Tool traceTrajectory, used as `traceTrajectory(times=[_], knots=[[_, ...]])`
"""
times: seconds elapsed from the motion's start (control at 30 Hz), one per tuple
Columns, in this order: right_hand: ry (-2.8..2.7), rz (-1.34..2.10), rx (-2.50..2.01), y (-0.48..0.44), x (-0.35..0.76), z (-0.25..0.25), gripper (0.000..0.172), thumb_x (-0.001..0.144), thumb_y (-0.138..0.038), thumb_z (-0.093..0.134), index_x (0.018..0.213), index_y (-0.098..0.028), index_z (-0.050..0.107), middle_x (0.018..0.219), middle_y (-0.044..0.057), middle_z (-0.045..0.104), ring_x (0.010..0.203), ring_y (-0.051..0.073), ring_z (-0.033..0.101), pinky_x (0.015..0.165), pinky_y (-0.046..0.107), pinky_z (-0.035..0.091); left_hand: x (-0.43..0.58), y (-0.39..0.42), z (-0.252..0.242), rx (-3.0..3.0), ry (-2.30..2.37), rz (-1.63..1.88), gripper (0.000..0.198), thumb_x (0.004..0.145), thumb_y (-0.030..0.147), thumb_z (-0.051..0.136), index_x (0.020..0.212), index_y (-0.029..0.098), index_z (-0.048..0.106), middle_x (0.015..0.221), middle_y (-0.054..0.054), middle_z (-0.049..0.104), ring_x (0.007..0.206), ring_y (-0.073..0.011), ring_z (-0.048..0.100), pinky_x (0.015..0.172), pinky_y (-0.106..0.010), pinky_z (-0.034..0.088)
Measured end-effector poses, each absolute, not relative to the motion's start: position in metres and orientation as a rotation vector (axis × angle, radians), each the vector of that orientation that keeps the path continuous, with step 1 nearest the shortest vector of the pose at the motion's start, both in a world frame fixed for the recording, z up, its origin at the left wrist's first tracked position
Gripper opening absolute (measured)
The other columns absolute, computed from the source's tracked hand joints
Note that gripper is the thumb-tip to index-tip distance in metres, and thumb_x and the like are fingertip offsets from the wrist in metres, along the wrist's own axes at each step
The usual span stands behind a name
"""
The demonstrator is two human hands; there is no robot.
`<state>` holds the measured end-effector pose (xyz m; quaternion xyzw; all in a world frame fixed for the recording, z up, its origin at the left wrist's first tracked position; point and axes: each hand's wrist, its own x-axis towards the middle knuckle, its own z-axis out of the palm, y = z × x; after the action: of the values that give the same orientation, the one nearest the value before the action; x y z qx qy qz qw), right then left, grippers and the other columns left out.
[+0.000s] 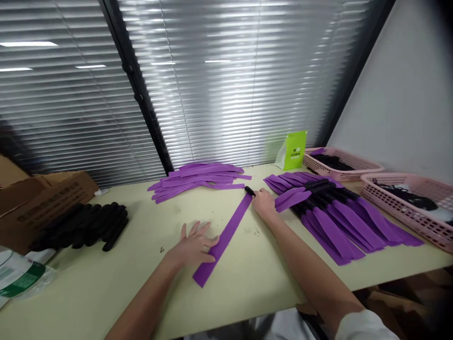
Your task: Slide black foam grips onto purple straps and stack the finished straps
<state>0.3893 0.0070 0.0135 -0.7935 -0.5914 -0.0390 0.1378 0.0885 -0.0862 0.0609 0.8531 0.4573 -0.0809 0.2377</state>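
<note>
A long purple fabric strip (226, 236) lies slantwise on the table, with a black ribbed handle (249, 191) at its far end. My right hand (264, 203) is closed around that handle, covering most of it. Over the strip's near half, my left hand (196, 245) rests open, fingers spread, its thumb side touching the fabric. Just right of my right hand is a pile of purple strips fitted with black handles (339, 212). Behind the hands, loose purple strips (198, 179) lie heaped.
Black ribbed tubes (92, 222) are stacked at left beside a cardboard box (53, 203) and a clear-and-green plastic package (24, 276). A green pouch (295, 150) stands at the back. Two pink baskets (357, 174) with black items line the right side. Blinds (219, 94) rise behind the table.
</note>
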Motion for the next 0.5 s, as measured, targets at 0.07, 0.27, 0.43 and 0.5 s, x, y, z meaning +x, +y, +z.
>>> traceTrajectory(times=[0.07, 0.27, 0.43, 0.5], knots=[[-1.708, -0.144, -2.298, 0.005, 0.389, 0.013, 0.031, 0.093, -0.026, 0.04, 0.11, -0.018, 0.065, 0.108, 0.014, 0.057, 0.101, 0.025, 0.051, 0.081, 0.034, 0.037, 0.093, -0.092, 0.064, 2.378, 1.096, -0.189, 0.048, 0.073, 0.053, 0.065, 0.119, 0.042, 0.059, 0.157, 0.004, 0.003, 0.141, -0.0372, -0.008, 0.1, -0.067, -0.018], [-1.868, -0.146, -2.169, -0.003, 0.374, 0.015, 0.031, 0.094, -0.025, 0.04, 0.114, -0.026, 0.063, 0.109, 0.009, 0.059, 0.101, 0.023, 0.05, 0.081, 0.034, 0.035, 0.117, -0.105, 0.061, 2.389, 0.67, 0.032, 0.034, 0.077, 0.053, 0.063, 0.105, 0.034, 0.07, 0.15, 0.001, 0.034, 0.14, -0.0319, 0.017, 0.112, -0.057, 0.007], [-2.133, -0.037, -1.844, -0.019, 0.333, 0.015, 0.031, 0.093, -0.026, 0.045, 0.119, -0.032, 0.06, 0.107, 0.005, 0.061, 0.101, 0.021, 0.051, 0.083, 0.033, 0.032, 0.129, -0.103, 0.044, 2.561, 0.872, 0.33, 0.039, 0.09, 0.047, 0.047, 0.123, 0.032, 0.059, 0.14, -0.005, 0.047, 0.131, -0.0255, 0.037, 0.113, -0.05, 0.016], [-2.181, -0.002, -1.76, -0.025, 0.319, 0.018, 0.03, 0.093, -0.026, 0.047, 0.119, -0.032, 0.06, 0.109, 0.004, 0.061, 0.101, 0.02, 0.052, 0.084, 0.033, 0.032, 0.128, -0.098, 0.038, 2.637, 0.97, 0.291, 0.044, 0.092, 0.049, 0.041, 0.132, 0.033, 0.05, 0.144, -0.005, 0.043, 0.133, -0.026, 0.034, 0.112, -0.053, 0.013]])
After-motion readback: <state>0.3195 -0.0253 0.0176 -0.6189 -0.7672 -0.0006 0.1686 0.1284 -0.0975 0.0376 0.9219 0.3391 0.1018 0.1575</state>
